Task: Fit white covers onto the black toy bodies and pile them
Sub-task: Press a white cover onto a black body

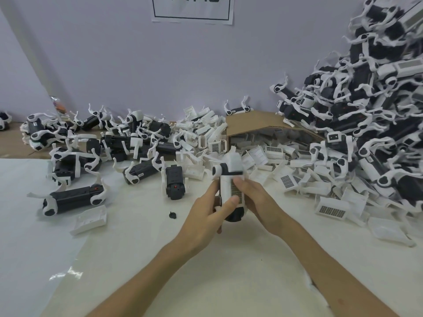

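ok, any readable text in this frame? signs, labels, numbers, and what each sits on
None fully legible.
Paper sign on the wall: boxed characters cut off by the frame top, unreadable.
White stickers on the black toy bodies: too small and blurred.
White cover on the toy gripped by the left hand and right hand: dot grid only, no text.

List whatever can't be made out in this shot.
Head view only:
- Wall sign: cut off by the top edge; text unreadable.
- Held toy: left hand and right hand hide its sides; white cover seating unclear.
- Small black part on table: too small to identify.
- Finished pile: runs past the right edge.
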The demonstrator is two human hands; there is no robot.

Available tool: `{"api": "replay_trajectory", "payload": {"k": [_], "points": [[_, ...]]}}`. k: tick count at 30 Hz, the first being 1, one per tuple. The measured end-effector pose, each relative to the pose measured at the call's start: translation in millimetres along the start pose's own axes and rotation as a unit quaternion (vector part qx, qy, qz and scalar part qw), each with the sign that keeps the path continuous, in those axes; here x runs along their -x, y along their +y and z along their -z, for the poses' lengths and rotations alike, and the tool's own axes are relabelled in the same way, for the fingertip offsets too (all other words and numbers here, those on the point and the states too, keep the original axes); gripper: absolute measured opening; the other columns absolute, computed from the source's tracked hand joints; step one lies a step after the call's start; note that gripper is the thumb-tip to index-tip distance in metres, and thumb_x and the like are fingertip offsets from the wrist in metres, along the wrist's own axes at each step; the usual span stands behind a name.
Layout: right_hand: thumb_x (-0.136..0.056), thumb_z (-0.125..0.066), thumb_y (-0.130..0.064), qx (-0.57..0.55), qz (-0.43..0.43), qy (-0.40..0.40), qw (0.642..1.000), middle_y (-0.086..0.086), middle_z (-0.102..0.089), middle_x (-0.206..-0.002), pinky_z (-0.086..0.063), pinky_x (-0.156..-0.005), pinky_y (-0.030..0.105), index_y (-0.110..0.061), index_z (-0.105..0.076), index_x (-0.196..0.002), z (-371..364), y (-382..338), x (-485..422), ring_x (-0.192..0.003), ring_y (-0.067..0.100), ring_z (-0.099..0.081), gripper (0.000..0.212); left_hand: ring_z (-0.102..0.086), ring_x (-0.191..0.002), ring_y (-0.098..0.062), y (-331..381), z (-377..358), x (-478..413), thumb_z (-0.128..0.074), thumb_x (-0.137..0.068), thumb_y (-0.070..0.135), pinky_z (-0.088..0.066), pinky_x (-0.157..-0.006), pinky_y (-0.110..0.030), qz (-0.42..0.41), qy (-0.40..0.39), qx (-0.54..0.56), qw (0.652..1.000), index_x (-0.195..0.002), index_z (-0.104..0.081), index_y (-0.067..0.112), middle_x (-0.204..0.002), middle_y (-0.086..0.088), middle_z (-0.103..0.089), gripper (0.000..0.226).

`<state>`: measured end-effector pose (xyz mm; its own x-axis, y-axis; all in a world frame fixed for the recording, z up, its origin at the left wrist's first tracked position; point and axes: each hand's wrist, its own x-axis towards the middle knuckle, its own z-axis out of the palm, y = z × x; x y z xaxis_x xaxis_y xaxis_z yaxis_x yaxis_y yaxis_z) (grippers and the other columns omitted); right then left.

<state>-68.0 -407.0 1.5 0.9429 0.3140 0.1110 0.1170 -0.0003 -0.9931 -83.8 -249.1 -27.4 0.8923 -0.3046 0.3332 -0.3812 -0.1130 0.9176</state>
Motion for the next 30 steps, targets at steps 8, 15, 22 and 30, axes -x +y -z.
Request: {"api": "replay_trajectory", "payload": {"k": [8,15,22,30], "points": [[-0.088,-0.057,-0.051,0.018,0.038,0.036,0.998,0.002,-0.075,-0.085,-0.053,-0.071,0.019,-0.016,-0.075,-0.091,-3.1,-6.3,1.2,-0.08,0.013,-0.071,0.039,-0.064,-0.069,0.001,2.2,-2.4,2.1,-0.06,-0.09,0.052,-0.053,-0.061,-0.023,-0.008,-0.007,-0.071,0.997,-0.135,-0.044,0.04,-0.092,0.012,-0.073,0.05],[-0.092,-0.055,-0.048,-0.008,0.008,0.005,1.0,0.004,-0.075,-0.091,-0.052,-0.073,0.021,-0.025,-0.077,-0.089,-2.9,-7.3,3.9,-0.084,0.016,-0.071,0.032,-0.072,-0.08,-0.006,-1.4,-3.1,0.9,-0.063,-0.085,0.052,-0.058,-0.073,-0.034,-0.011,0.018,-0.126,0.992,-0.134,-0.043,0.035,-0.092,0.018,-0.074,0.056],[-0.082,-0.062,-0.056,0.004,0.035,0.003,0.999,0.003,-0.075,-0.087,-0.054,-0.07,0.021,-0.025,-0.076,-0.087,-4.7,-8.7,4.6,-0.081,0.016,-0.071,0.034,-0.068,-0.068,-0.014,2.6,-4.9,1.8,-0.064,-0.083,0.052,-0.056,-0.062,-0.036,-0.024,0.031,-0.162,0.986,-0.133,-0.044,0.038,-0.081,0.011,-0.073,0.056],[-0.089,-0.061,-0.041,0.026,0.052,0.031,0.998,0.003,-0.075,-0.083,-0.053,-0.073,0.027,-0.014,-0.073,-0.087,-5.8,-3.9,1.4,-0.08,0.018,-0.07,0.03,-0.062,-0.058,-0.016,2.9,-7.3,0.9,-0.069,-0.089,0.035,-0.045,-0.058,-0.031,-0.054,0.062,-0.199,0.976,-0.123,-0.048,0.028,-0.065,0.003,-0.066,0.041]]}}
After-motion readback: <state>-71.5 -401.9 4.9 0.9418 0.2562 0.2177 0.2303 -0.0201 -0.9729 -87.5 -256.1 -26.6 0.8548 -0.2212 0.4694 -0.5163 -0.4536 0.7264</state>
